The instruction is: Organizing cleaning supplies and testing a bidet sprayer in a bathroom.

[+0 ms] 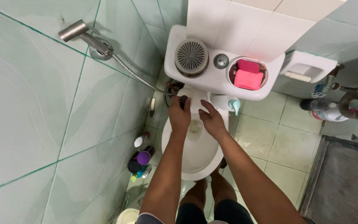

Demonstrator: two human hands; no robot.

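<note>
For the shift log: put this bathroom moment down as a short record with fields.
Place: toilet bowl beside a green tiled wall
Left hand: closed on a dark handle, over the back of the bowl
Right hand: fingers rest on the rear of the bowl
Cistern top: round grey grille, two pink soap bars
Wall: metal spray nozzle with hose
Floor: bottles left of the bowl
</note>
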